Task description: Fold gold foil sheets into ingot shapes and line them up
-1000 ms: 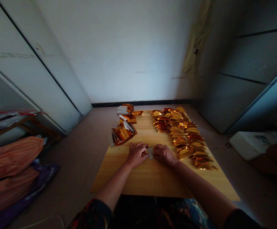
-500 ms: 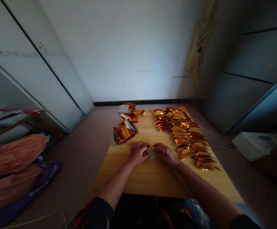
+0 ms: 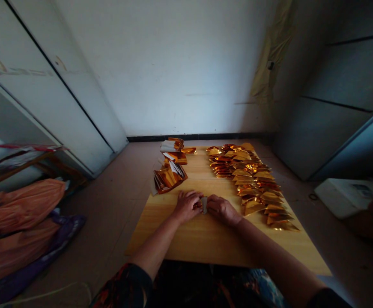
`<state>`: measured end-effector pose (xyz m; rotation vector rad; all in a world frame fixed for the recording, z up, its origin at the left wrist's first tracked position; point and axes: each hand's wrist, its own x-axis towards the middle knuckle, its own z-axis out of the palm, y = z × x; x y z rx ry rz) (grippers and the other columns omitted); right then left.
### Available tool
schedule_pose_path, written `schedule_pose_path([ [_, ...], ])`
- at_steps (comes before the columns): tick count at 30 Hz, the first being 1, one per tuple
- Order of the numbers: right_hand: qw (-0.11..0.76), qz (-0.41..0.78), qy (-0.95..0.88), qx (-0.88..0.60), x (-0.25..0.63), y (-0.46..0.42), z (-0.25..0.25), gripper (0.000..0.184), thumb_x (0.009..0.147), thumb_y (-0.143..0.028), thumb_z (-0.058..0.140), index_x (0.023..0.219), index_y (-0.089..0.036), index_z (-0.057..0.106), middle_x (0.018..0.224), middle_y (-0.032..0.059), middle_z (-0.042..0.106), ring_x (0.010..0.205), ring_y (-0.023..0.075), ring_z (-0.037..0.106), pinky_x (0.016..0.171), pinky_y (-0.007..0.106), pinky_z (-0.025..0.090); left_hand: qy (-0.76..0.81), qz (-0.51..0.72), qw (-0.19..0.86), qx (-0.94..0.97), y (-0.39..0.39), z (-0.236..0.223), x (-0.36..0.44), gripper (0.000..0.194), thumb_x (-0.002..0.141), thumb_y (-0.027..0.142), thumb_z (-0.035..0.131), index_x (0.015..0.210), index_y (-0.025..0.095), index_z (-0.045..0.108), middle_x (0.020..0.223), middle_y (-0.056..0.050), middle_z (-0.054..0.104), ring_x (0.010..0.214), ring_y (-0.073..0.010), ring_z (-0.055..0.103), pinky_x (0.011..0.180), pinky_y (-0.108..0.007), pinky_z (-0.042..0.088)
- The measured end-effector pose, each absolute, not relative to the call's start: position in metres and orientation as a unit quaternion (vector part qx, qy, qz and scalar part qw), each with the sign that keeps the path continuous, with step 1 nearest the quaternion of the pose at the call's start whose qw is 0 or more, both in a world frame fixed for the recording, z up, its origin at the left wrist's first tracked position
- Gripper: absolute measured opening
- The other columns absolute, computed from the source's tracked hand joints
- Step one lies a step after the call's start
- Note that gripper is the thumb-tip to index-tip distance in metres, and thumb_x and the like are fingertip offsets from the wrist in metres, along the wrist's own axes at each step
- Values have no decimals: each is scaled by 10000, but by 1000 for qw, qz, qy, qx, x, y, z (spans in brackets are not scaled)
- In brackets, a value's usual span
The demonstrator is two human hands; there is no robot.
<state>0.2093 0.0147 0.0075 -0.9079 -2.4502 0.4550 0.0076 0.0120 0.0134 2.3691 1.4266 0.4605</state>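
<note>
Between my hands, low over the wooden table (image 3: 186,239), is a small sheet of gold foil paper (image 3: 204,205) with its grey-white back showing. My left hand (image 3: 188,205) has its fingers curled on the paper's left side, where some gold shows under them. On the right edge, my right hand (image 3: 222,208) pinches the paper with bent fingers. Both hands partly hide the sheet. Beyond my left hand lies a fanned stack of gold foil paper (image 3: 168,177). To the right of my right hand are rows of folded gold paper pieces (image 3: 253,184).
More foil paper bundles (image 3: 171,145) lie at the table's far left. A wall (image 3: 180,85) stands beyond the table. Cabinets (image 3: 54,85) are at the left, with orange plastic bags (image 3: 22,214) beside them on the floor. A white box (image 3: 340,196) sits at the right.
The visible grey-white part of the sheet has become narrower between my hands. My right hand has shifted slightly, and the whole view has moved a little.
</note>
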Motion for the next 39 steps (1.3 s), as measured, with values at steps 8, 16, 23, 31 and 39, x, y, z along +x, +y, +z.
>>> schedule_pose_path([
  [8, 322, 294, -833, -342, 208, 14, 9, 162, 880, -195, 477, 860, -193, 637, 967, 65, 632, 930, 157, 588, 837, 298, 474, 504, 164, 165, 832, 12, 9, 6, 501, 781, 405, 619, 1253, 279, 511, 1289, -50, 568, 1268, -241, 405, 1072, -464, 177],
  [16, 308, 287, -860, -287, 208, 16, 5, 227, 872, -190, 484, 977, -205, 685, 1077, 89, 626, 1029, 166, 568, 895, 311, 456, 498, 168, 158, 836, 13, 8, 7, 407, 786, 396, 612, 1174, 279, 571, 1296, -41, 566, 1264, -248, 413, 1066, -471, 193],
  [23, 250, 328, -864, -289, 218, 31, 9, 158, 854, -294, 579, 864, -215, 716, 1011, 58, 646, 928, 145, 602, 837, 270, 471, 498, 155, 177, 835, 11, 16, 7, 232, 754, 363, 633, 957, 250, 644, 1303, -27, 560, 1263, -262, 407, 1077, -492, 181],
  [31, 175, 321, -883, -294, 216, 43, 9, 113, 798, -232, 634, 853, -224, 733, 939, 34, 623, 874, 143, 590, 772, 231, 455, 501, 150, 192, 830, 13, 16, 7, 214, 707, 355, 671, 885, 239, 639, 1287, -19, 568, 1253, -272, 404, 1073, -493, 177],
  [39, 121, 278, -866, -398, 206, 52, 7, 99, 763, -265, 662, 818, -205, 717, 863, 11, 628, 784, 127, 574, 683, 204, 412, 506, 143, 191, 829, 13, 14, 7, 251, 699, 381, 674, 904, 241, 637, 1294, -40, 562, 1255, -283, 390, 1068, -516, 159],
])
